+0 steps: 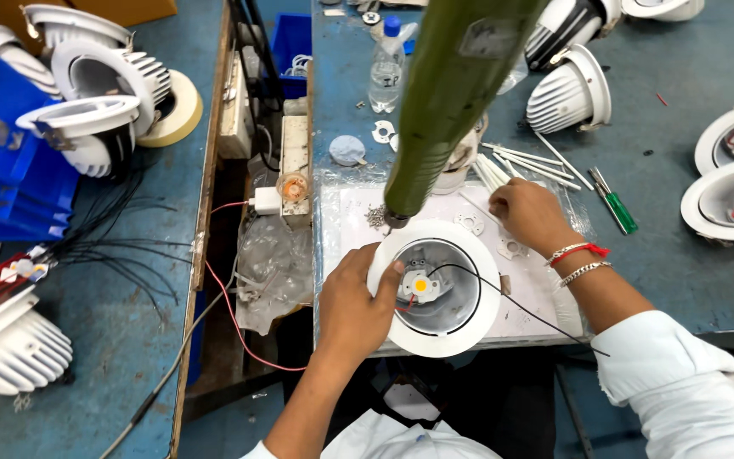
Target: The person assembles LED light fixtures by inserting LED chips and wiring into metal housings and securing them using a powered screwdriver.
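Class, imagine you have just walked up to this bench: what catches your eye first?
A big green hanging tool drops down the middle. Below it, the left hand steadies a round white lamp housing with a yellow chip inside, while the right hand reaches among small parts. More white housings crowd the top left.

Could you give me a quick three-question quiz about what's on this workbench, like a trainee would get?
1. True or false: the left hand rests on the rim of the white round lamp housing.
2. What is the right hand nearest to: A) the white sticks, B) the water bottle, C) the tape roll?
3. What colour is the screwdriver handle?

Key: 1 true; 2 A; 3 green.
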